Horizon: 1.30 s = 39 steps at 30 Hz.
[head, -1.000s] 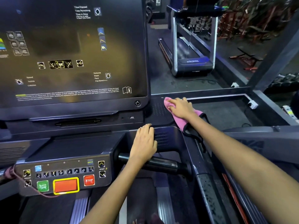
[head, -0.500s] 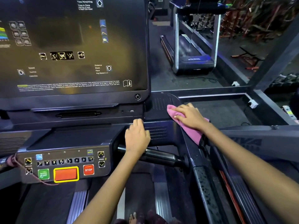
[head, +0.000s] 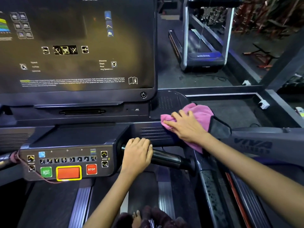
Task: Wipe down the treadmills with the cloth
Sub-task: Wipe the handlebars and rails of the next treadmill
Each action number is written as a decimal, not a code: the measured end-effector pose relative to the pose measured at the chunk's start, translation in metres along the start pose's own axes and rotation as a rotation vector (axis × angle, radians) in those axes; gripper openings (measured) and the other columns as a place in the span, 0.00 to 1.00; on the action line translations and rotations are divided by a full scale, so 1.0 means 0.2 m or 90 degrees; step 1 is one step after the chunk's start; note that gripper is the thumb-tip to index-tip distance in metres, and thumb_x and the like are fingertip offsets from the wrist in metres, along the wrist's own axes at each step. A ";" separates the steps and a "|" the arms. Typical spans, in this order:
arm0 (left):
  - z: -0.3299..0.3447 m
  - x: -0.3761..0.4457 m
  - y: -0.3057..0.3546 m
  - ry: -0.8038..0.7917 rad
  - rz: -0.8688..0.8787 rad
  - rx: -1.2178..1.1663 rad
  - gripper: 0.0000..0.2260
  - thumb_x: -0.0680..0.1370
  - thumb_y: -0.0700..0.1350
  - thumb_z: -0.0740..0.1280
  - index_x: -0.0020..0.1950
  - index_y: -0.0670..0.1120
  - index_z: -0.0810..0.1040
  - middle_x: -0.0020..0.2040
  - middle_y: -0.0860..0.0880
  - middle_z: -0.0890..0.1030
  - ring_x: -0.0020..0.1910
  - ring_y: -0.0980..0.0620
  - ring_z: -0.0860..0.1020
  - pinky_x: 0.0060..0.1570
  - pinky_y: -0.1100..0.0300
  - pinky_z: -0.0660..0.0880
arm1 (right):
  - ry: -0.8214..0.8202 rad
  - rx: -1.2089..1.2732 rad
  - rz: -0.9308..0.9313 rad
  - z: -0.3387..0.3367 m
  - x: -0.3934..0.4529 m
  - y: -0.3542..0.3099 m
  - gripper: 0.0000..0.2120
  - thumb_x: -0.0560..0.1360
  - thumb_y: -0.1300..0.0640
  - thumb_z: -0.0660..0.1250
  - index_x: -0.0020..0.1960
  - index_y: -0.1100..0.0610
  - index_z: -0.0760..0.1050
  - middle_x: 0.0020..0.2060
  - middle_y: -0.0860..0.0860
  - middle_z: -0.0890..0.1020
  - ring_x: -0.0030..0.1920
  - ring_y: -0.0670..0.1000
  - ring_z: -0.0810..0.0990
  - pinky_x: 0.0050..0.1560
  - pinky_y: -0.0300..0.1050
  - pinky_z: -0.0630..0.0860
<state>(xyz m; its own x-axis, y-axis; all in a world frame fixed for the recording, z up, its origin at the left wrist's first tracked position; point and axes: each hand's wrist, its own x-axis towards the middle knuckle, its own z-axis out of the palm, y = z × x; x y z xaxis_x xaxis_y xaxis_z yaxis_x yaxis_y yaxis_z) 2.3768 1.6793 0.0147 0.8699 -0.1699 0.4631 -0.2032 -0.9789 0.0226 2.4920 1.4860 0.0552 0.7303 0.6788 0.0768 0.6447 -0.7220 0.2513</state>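
Note:
I stand on a dark treadmill with a big screen [head: 74,46] and a button panel [head: 69,163]. My right hand [head: 185,127] presses a pink cloth [head: 202,112] flat against the console's right shoulder, just above the ribbed vent [head: 153,133]. Part of the cloth hangs down over the right side rail. My left hand [head: 137,156] rests palm down, wrapped over the inner end of the black handlebar [head: 171,159] below the vent.
A second treadmill [head: 199,46] stands ahead on the gym floor. A red cord [head: 24,163] runs from the left handlebar to the panel. The right side rail [head: 212,191] runs back beside me. My bare foot [head: 136,218] shows on the belt.
My right hand slid the cloth from the upper speaker area toward me and down onto the console's shoulder. My left hand slipped from the vent down onto the handlebar.

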 end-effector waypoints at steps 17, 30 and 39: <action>-0.01 -0.12 0.01 -0.032 -0.070 -0.122 0.13 0.79 0.51 0.56 0.48 0.45 0.76 0.44 0.50 0.78 0.46 0.47 0.75 0.54 0.53 0.65 | 0.056 -0.103 -0.094 -0.02 0.13 -0.20 0.21 0.60 0.51 0.74 0.52 0.47 0.79 0.43 0.51 0.79 0.40 0.55 0.75 0.37 0.48 0.69; 0.00 -0.13 0.01 0.024 -0.068 -0.146 0.13 0.78 0.50 0.57 0.48 0.45 0.78 0.44 0.50 0.79 0.46 0.49 0.72 0.55 0.54 0.64 | 0.035 -0.160 -0.219 0.03 0.09 -0.11 0.21 0.62 0.55 0.71 0.55 0.50 0.79 0.48 0.54 0.80 0.42 0.57 0.76 0.41 0.53 0.73; 0.02 -0.12 0.01 0.043 -0.064 -0.149 0.13 0.77 0.50 0.59 0.48 0.43 0.79 0.45 0.49 0.80 0.47 0.49 0.72 0.54 0.54 0.64 | 0.003 -0.162 -0.251 -0.03 0.26 -0.38 0.18 0.67 0.54 0.60 0.53 0.45 0.80 0.45 0.50 0.79 0.41 0.54 0.76 0.37 0.48 0.71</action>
<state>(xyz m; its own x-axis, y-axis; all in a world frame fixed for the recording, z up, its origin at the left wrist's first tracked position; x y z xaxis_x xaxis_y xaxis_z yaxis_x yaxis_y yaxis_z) 2.3571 1.6810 -0.0011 0.8606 -0.0570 0.5060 -0.2220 -0.9363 0.2720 2.4799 1.5771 0.0465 0.4398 0.8955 -0.0682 0.7960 -0.3535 0.4913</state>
